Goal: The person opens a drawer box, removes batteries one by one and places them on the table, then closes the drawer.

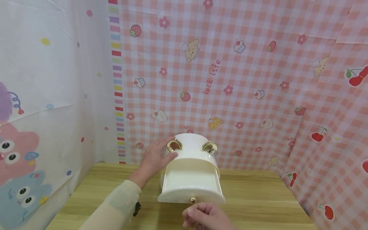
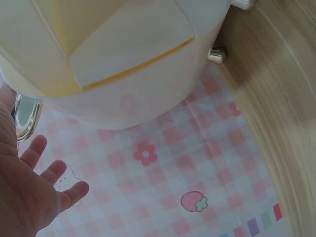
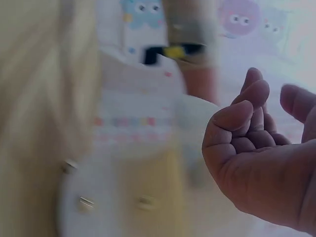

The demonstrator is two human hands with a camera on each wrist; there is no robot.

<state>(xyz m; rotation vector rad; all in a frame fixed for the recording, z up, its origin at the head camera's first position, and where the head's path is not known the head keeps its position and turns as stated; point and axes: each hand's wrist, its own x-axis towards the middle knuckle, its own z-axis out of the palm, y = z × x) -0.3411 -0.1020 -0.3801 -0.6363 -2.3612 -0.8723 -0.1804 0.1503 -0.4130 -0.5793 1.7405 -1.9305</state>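
A white storage box with two gold, round eye-like pieces stands on the table, and its drawer is pulled out toward me. Nothing shows inside the drawer's visible part. My left hand rests on the box's upper left side, thumb beside the left gold piece. In the left wrist view, that hand's fingers are extended and spread. Just below the gold drawer knob is my right hand. Its fingers are loosely curled, with the thumb apart, and hold nothing in the right wrist view.
The wooden table extends to both sides of the box. Behind it hangs a pink checked cloth, with a white cartoon cloth on the left. A small gold foot shows under the box.
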